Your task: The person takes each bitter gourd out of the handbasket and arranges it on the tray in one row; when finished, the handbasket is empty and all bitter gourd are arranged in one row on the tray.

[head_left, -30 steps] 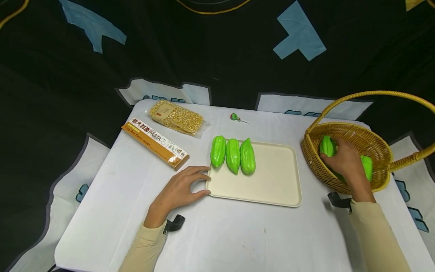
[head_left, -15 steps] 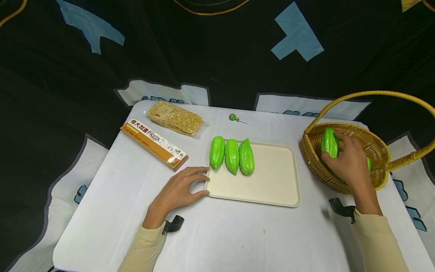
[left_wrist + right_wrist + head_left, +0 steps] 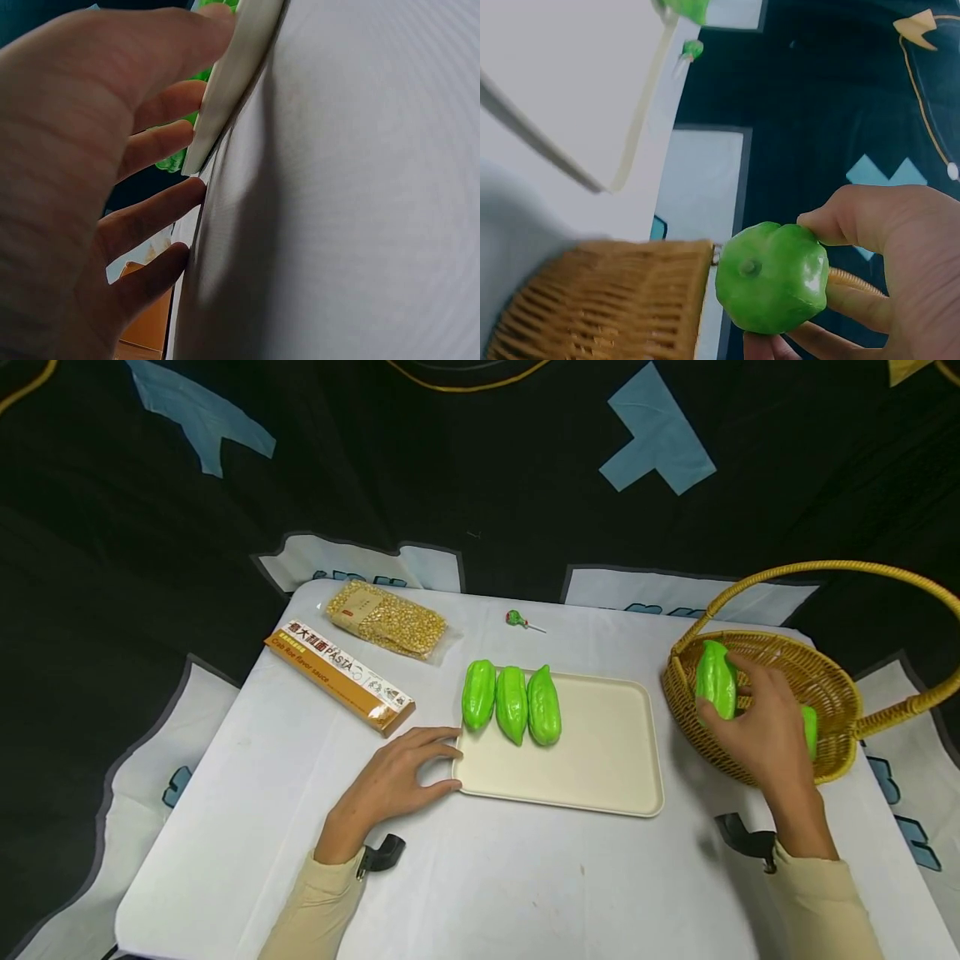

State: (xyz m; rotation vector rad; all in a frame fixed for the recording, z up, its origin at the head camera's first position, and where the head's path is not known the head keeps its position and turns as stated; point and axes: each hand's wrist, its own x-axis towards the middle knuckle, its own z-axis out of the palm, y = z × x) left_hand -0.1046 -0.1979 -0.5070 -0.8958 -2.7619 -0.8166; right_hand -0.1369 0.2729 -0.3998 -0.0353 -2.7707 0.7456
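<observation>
My right hand (image 3: 761,714) pinches a bright green, ridged bitter melon (image 3: 717,681) between thumb and fingers, above the left side of the wicker basket (image 3: 828,672). In the right wrist view, the rounded end of that bitter melon (image 3: 769,277) faces the camera. Another bitter melon (image 3: 809,731) lies in the basket, partly hidden by the hand. On the cream tray (image 3: 600,752), 3 bitter melons (image 3: 513,706) lie side by side at the back left. My left hand (image 3: 393,777) touches the tray's left edge with extended fingers and thumb; its fingertips (image 3: 193,94) meet the rim.
A pasta box (image 3: 341,677) and a bag of yellow corn kernels (image 3: 390,620) lie at the back left. Behind the tray is a lollipop (image 3: 517,618). The basket's tall handle (image 3: 847,566) arches over it at the right. A white cloth covers the table (image 3: 525,877).
My right hand has lifted the bitter melon from inside the basket and shifted it slightly left, toward the basket's rim. The left hand and the tray have stayed in place.
</observation>
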